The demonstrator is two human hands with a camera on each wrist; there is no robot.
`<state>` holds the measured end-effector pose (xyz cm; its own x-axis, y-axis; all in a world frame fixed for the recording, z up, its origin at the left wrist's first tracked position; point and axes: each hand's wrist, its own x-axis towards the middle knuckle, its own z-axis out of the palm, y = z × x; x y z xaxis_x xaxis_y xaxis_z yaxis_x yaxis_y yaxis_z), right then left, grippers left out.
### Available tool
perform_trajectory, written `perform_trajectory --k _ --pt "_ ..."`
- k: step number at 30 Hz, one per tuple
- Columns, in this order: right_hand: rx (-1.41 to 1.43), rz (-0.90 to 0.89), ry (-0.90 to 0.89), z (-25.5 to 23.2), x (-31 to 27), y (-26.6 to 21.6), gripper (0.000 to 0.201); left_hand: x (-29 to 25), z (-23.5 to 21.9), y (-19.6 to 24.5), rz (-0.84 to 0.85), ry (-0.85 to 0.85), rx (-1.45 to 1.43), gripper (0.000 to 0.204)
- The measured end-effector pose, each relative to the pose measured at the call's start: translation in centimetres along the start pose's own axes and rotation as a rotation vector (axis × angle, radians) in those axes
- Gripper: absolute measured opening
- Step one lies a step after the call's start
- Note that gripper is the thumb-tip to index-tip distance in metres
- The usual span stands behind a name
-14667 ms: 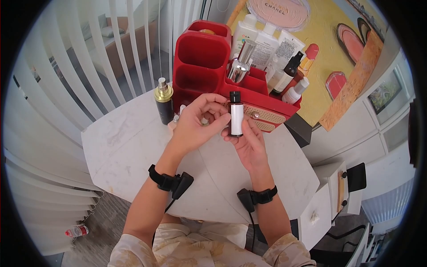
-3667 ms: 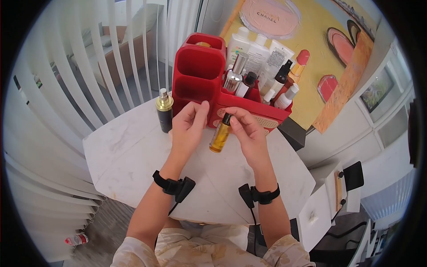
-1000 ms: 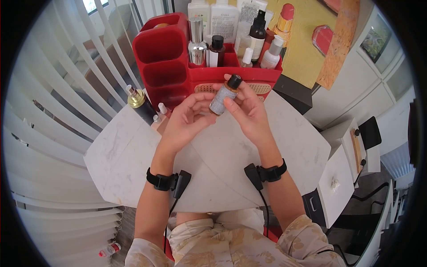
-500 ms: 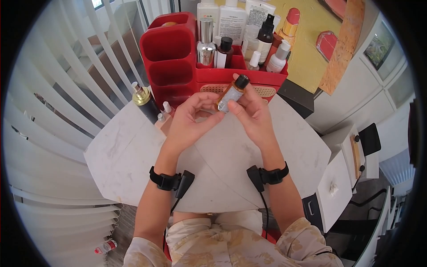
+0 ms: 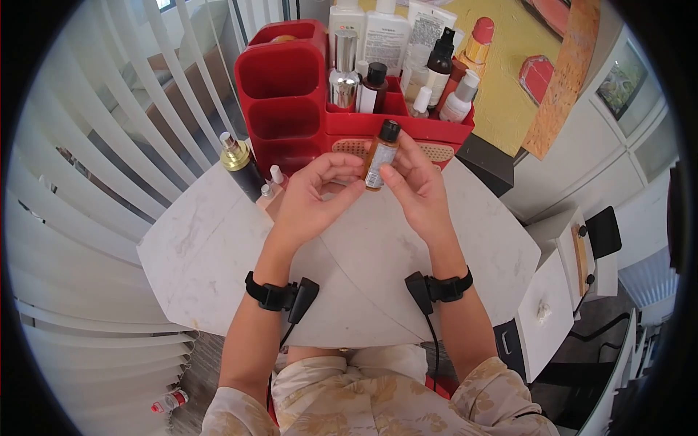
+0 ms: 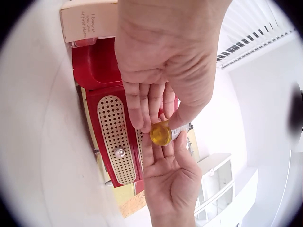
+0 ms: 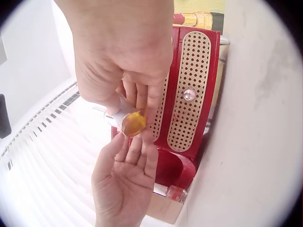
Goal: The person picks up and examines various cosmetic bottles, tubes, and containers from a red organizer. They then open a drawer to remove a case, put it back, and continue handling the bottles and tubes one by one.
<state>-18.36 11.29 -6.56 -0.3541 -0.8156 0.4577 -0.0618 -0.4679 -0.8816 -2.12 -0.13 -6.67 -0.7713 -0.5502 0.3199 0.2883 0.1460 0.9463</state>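
A small bottle [image 5: 382,156] of yellow-amber liquid, with a black cap and a pale printed label, is held up nearly upright over the table. My right hand [image 5: 422,192] grips it, thumb on the label and fingers behind. My left hand [image 5: 316,196] is at the bottle's other side, fingers loosely bent and fingertips right by its lower end. From the left wrist view the bottle's round yellow base [image 6: 161,135] faces the camera between both hands. Behind them stands a red organizer [image 5: 436,129] with woven-front drawers, partly hidden by the hands.
In the organizer stand a dark bottle [image 5: 373,91] with a white label, a silver bottle [image 5: 343,80], a black spray bottle [image 5: 440,65] and several white bottles. A black-and-gold pump bottle [image 5: 243,167] and a pink box [image 5: 269,206] are at left on the marble table [image 5: 349,291].
The white-labelled dark bottle, in my hands earliest, now stands in the organizer. The amber bottle, first held by its cap, has been turned label-forward and, in the last second, tipped more upright.
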Motion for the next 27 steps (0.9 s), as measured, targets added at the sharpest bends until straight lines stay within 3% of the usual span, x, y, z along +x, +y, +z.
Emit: perform_trajectory --k 27 --pt "0.016 0.000 0.045 0.24 0.00 -0.58 0.060 0.14 -0.01 0.16 -0.015 0.011 0.045 0.036"
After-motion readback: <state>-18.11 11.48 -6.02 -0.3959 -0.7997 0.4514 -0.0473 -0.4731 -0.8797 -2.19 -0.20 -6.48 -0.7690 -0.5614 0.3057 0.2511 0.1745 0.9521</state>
